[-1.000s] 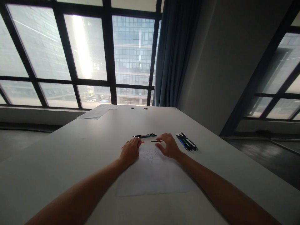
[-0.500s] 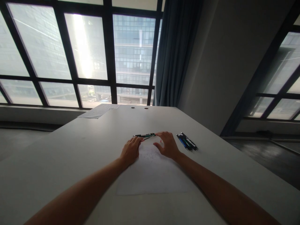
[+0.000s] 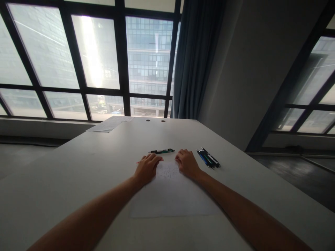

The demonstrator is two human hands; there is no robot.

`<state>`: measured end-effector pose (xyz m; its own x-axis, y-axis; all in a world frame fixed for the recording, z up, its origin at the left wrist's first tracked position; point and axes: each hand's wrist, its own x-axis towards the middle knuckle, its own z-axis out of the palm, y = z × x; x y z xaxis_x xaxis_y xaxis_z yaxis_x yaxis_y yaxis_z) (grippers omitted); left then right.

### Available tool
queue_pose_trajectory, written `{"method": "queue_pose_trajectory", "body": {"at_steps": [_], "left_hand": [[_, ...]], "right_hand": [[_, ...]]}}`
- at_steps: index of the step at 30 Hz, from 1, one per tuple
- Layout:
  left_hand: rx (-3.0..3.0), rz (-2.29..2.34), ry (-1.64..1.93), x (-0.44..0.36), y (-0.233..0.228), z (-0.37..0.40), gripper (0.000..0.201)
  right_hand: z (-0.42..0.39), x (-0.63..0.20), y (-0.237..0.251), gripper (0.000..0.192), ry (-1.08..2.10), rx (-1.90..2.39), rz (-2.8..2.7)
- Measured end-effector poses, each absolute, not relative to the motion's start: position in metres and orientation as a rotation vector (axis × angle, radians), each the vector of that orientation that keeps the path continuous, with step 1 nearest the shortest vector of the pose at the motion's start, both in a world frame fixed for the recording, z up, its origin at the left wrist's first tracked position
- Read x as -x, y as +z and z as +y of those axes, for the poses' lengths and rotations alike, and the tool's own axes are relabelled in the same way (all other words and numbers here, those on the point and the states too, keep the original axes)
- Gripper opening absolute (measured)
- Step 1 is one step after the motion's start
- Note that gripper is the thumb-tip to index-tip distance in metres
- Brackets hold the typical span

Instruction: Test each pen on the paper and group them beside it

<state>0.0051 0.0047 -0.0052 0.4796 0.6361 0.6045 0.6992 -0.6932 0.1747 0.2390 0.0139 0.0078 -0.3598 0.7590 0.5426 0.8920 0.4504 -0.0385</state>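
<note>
My left hand is closed around a thin red pen. One end sticks out to the left of the hand, and a pale tip shows past the fingertips. Facing it, my right hand has its fingers pinched together. A tiny pale point pokes out from them, too small to name. Both hands rest at the upper edge of a sheet of paper with small handwriting near its top. Just beyond the hands lie a few dark and green pens side by side.
Right of my right hand lies a bundle of several black, blue and green pens. More paper sheets are at the far left of the white table. Two dark round discs sit near the far edge, before the windows.
My right hand has drawn back from the pens beyond and its fingers have closed. The thin dark stick at the left fingertips no longer shows; the red pen's ends now do.
</note>
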Motion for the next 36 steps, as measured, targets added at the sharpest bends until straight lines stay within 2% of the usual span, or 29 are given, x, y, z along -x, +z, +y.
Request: {"method": "queue_pose_trajectory", "body": {"at_steps": [8, 32, 36], "left_hand": [[2.639, -1.120, -1.031, -0.005, -0.007, 0.006, 0.027], [2.732, -0.995, -1.095, -0.004, -0.012, 0.007, 0.032], [2.744, -0.994, -1.068, -0.004, -0.013, 0.008, 0.034]], "right_hand": [[0.006, -0.220, 0.002, 0.015, -0.200, 0.942, -2.205], [0.001, -0.210, 0.001, 0.019, -0.305, 0.808, -2.216], [-0.002, -0.208, 0.001, 0.014, -0.189, 0.732, -2.190]]}}
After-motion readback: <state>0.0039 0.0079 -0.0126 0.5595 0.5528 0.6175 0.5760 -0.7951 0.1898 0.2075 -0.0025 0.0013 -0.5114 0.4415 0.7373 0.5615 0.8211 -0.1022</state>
